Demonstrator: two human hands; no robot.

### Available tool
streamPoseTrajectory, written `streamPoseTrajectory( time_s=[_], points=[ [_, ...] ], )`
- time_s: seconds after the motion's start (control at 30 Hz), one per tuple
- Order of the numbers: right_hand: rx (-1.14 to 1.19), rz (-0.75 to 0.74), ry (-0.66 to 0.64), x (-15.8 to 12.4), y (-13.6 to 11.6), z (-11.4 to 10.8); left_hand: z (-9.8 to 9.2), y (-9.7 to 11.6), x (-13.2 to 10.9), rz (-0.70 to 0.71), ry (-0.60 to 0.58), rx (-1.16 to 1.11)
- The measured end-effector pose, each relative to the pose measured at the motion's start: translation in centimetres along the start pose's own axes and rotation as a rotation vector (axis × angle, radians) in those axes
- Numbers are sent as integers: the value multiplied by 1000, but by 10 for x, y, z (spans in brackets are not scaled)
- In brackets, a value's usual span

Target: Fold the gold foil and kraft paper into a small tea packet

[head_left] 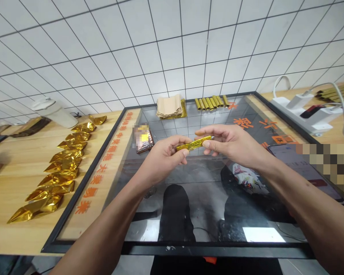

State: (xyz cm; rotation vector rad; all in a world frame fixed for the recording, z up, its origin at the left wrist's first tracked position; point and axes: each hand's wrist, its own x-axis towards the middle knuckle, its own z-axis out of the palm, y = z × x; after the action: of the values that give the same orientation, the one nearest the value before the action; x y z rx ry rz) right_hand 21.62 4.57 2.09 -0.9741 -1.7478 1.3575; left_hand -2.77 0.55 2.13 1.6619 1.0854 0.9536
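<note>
Between my two hands, above the glass tabletop (172,225), is a rolled tube of gold foil paper (195,143). My left hand (172,152) pinches its left end between thumb and fingers. Its right end is gripped by the thumb and fingers of my right hand (225,141). Beyond my hands lies a stack of brown paper sheets (169,106), with gold sheet edges showing beside it. To the right of that stack, several similar gold tubes (212,102) lie in a row near the back frame.
Folded gold foil pieces (64,162) line the wood at left, below a white cup (55,110) lying tilted. A small dark packet (143,139) rests on the glass. At right are a phone (304,172), a power strip (301,114) with cables, and more gold strips (336,93).
</note>
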Motion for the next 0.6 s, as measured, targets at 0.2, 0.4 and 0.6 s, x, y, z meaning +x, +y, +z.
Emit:
streamPoseTrajectory(
  time_s=[0.2, 0.4, 0.6],
  points=[
    [-39, -63, -13, 0, 2, 5, 6, -10, 2, 55, 82, -15],
    [-84, -201, 19, 1, -2, 10, 12, -12, 2, 92, 59, -109],
    [-89, -211, 18, 0, -3, 13, 12, -14, 0, 127, 73, -90]
  ],
)
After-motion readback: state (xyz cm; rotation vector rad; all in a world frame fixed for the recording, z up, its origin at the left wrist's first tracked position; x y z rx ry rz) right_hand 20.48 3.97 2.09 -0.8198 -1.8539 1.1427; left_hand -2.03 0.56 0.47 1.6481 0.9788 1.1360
